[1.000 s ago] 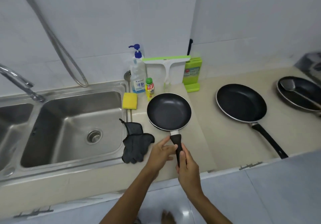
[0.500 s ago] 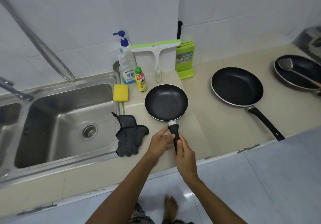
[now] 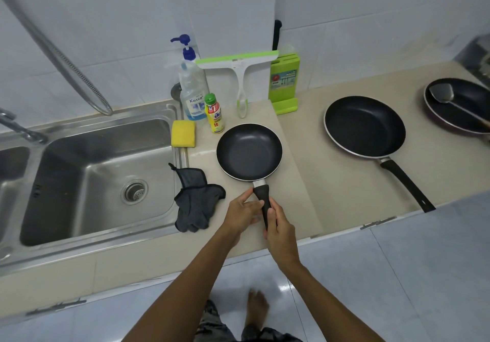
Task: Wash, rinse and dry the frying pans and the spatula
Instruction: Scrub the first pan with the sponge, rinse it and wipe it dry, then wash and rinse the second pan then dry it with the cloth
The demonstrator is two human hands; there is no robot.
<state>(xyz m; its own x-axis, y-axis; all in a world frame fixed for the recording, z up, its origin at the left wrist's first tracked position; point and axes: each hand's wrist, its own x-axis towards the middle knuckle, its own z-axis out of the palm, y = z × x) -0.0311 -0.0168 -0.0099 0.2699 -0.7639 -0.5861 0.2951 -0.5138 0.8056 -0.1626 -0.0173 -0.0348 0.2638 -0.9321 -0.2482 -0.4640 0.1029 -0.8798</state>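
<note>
A small black frying pan (image 3: 249,152) rests on the beige counter just right of the sink. Its black handle points toward me. My right hand (image 3: 279,231) grips the lower part of that handle, and my left hand (image 3: 242,210) touches the handle's left side with its fingertips. A larger black frying pan (image 3: 364,126) lies further right with its handle toward the counter edge. At the far right a third pan (image 3: 462,106) holds a metal spatula (image 3: 441,93).
A steel sink (image 3: 87,179) with a drain fills the left. A yellow sponge (image 3: 183,133), a dark cloth (image 3: 196,202), a pump bottle (image 3: 192,88), a small yellow bottle (image 3: 214,114), a green squeegee (image 3: 240,76) and a green knife block (image 3: 285,81) stand near the wall.
My view has pulled back and shifted slightly. Both hands stay on the small pan's handle and the pan has not visibly moved on the counter.
</note>
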